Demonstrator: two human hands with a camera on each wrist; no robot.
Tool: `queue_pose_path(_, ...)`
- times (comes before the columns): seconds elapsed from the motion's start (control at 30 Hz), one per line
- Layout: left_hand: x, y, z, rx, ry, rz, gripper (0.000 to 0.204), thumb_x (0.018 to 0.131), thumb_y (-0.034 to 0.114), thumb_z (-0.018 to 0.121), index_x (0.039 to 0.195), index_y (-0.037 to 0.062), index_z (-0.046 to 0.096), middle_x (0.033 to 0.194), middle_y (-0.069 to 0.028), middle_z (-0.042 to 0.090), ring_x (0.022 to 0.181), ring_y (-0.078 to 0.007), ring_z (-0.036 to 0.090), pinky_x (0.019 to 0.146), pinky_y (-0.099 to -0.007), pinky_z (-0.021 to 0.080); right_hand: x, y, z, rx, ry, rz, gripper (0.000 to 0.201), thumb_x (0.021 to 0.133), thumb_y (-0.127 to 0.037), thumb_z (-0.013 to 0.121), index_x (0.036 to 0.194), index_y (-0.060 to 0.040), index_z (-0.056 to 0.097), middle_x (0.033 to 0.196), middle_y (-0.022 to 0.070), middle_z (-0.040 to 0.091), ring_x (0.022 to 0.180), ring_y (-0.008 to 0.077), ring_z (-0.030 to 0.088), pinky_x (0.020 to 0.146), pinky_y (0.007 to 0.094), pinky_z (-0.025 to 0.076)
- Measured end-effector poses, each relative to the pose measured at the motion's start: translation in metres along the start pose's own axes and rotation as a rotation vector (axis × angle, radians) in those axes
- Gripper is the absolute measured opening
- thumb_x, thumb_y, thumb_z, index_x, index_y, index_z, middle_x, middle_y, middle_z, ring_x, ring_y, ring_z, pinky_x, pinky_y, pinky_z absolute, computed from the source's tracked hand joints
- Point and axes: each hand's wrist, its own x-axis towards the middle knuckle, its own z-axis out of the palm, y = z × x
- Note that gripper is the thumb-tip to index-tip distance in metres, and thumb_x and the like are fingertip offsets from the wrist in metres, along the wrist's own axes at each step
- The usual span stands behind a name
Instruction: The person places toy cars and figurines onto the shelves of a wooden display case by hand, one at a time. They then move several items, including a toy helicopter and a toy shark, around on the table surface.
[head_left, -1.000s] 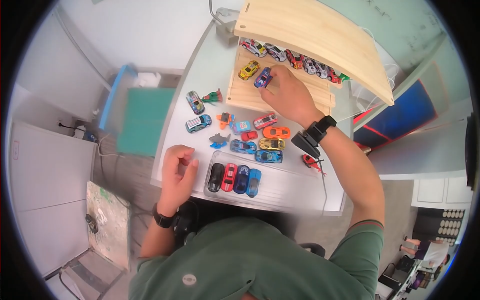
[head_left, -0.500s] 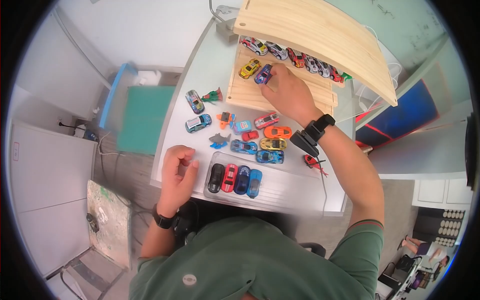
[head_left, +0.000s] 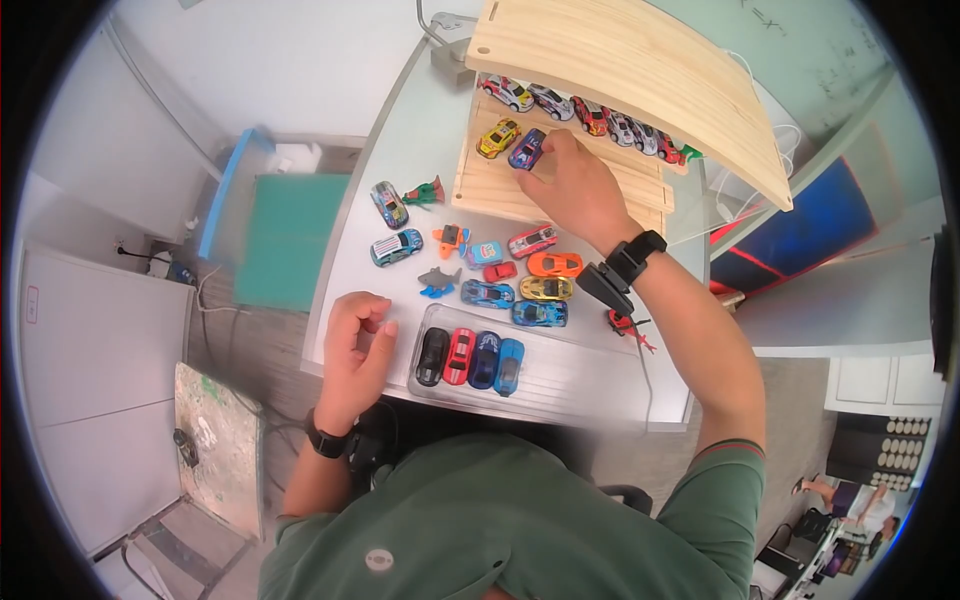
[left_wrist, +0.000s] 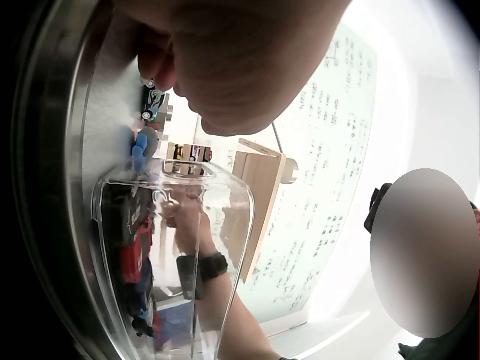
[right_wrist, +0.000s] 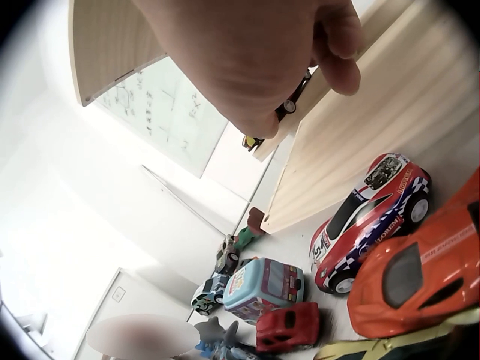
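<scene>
One purple-blue toy car [head_left: 526, 149] is pinched in the right hand [head_left: 588, 195], thumb at its near end and fingers along its side. The right wrist view hides most of the contact; whether the board bears the car's weight cannot be told. The pinch takes the car by its edge and leaves much of the body uncovered, presumably so that it can be set beside its neighbour without a knock.

That neighbour, a yellow car [head_left: 498, 139], stands on the same lower tier of the wooden rack [head_left: 482, 190], at roughly the same slant. Behind them a row of cars [head_left: 590, 117] lines the tier beneath the top board — side by side, an arrangement that appears to save width.

The left hand [head_left: 357, 350] holds nothing: its fingers are loosely bent beside the clear tray [head_left: 545, 368], seemingly idle. Four cars [head_left: 470, 357] lie abreast at one end of that tray, probably grouped and kept from rolling by its walls.

Between tray and rack, an orange car [head_left: 554, 264], a gold car [head_left: 546, 288] and a toy shark [head_left: 438, 279] lie loose — no clear order noted.
</scene>
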Motion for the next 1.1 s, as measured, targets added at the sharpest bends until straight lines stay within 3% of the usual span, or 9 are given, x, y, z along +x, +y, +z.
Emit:
queue_pose_path(0.17, 0.0008, 0.0006, 0.0014, -0.002, 0.002, 0.002, 0.027, 0.100, -0.003, 0.064, 0.126, 0.0019, 0.062, 0.128, -0.0081, 0.057, 0.111, -0.0159, 0.058, 0.098, -0.0303, 0.049, 0.0022, 0.0003, 0.0037, -0.001, 0.023, -0.003, 0.049, 0.097, -0.038, 0.074, 0.123, -0.0003, 0.058, 0.116, 0.0185, 0.074, 0.101, 0.0380, 0.075, 0.084, 0.0472, 0.060)
queue_pose_path(0.23, 0.0022, 0.0002, 0.0041, 0.001, 0.059, 0.037, 0.027, 0.096, -0.001, 0.070, 0.122, 0.0033, 0.064, 0.120, -0.0089, 0.062, 0.095, -0.0167, 0.055, 0.085, -0.0297, 0.048, 0.0025, -0.0008, 0.0037, 0.002, 0.026, -0.001, 0.049, 0.097, -0.038, 0.073, 0.123, -0.0004, 0.058, 0.115, 0.0179, 0.075, 0.101, 0.0378, 0.075, 0.084, 0.0470, 0.060)
queue_pose_path(1.1, 0.0019, -0.0009, 0.0051, 0.002, 0.050, 0.043, 0.027, 0.096, -0.001, 0.071, 0.122, 0.0041, 0.064, 0.120, -0.0090, 0.062, 0.096, -0.0170, 0.056, 0.085, -0.0300, 0.048, 0.0023, -0.0036, 0.0032, 0.000, 0.041, 0.005, 0.049, 0.098, -0.040, 0.073, 0.125, -0.0015, 0.059, 0.113, 0.0154, 0.076, 0.098, 0.0364, 0.075, 0.082, 0.0468, 0.060)
